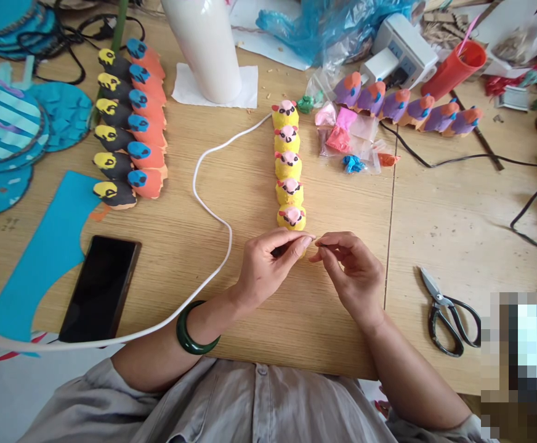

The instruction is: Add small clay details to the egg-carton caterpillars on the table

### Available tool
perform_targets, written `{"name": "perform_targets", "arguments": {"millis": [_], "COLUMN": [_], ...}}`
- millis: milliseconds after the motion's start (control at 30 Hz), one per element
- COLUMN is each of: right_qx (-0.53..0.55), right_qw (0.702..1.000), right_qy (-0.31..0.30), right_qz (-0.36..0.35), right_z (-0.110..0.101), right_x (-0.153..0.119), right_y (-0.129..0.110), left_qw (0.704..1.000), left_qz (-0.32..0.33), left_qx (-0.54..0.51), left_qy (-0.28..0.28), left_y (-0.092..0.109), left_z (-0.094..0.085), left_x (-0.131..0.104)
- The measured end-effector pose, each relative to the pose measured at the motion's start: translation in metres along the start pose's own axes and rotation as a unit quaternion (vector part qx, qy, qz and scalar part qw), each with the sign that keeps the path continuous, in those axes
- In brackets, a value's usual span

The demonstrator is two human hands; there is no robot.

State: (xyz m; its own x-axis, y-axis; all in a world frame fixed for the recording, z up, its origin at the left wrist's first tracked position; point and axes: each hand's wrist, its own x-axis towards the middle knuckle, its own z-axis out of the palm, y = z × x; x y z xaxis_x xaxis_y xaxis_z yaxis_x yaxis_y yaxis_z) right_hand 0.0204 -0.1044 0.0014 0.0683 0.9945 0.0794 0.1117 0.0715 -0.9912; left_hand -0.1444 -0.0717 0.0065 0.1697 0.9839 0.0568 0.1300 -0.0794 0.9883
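My left hand (273,261) and my right hand (349,271) meet over the wooden table (259,332), fingertips pinched together on a small piece of something I cannot make out. A dark bit shows under my left fingers. Just beyond the hands runs a row of yellow egg-carton figures with pink noses (288,166), the nearest one touching my left fingertips. A green bangle (194,335) sits on my left wrist.
A black phone (100,289) and blue paper cutout (47,246) lie left. Black-and-orange figures (130,123) stand far left, purple ones (402,104) far right. Scissors (446,314), a white cord (213,203), a black cable (481,163), clay bags (351,138) and a white cylinder (208,49) surround them.
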Motion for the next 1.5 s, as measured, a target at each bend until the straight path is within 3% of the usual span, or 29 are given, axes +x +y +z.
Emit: {"name": "perform_targets", "arguments": {"millis": [133,533,800,1200,1500], "right_qx": [0.030,0.046,0.028,0.064,0.063], "right_qw": [0.998,0.998,0.997,0.991,0.991], "right_qy": [0.010,0.027,0.022,0.041,0.042], "right_qz": [0.053,0.043,0.062,0.109,0.113], "right_z": [0.0011,0.0015,-0.0003,-0.0011,-0.0014], "right_x": [0.0004,0.0009,0.0013,0.0052,0.0073], "right_y": [-0.0027,0.0000,-0.0025,-0.0032,0.0020], "left_qw": [0.998,0.989,0.966,0.917,0.909], "left_qz": [-0.056,-0.099,-0.176,-0.236,-0.258], "left_qx": [-0.034,-0.106,-0.189,-0.321,-0.327], "left_qy": [0.002,-0.006,-0.007,-0.009,-0.007], "left_y": [0.0018,0.0017,0.0020,0.0047,0.0021], "left_z": [-0.0009,-0.0006,-0.0011,-0.0028,-0.0009], "left_x": [-0.0004,0.0003,0.0016,0.0072,0.0093]}}
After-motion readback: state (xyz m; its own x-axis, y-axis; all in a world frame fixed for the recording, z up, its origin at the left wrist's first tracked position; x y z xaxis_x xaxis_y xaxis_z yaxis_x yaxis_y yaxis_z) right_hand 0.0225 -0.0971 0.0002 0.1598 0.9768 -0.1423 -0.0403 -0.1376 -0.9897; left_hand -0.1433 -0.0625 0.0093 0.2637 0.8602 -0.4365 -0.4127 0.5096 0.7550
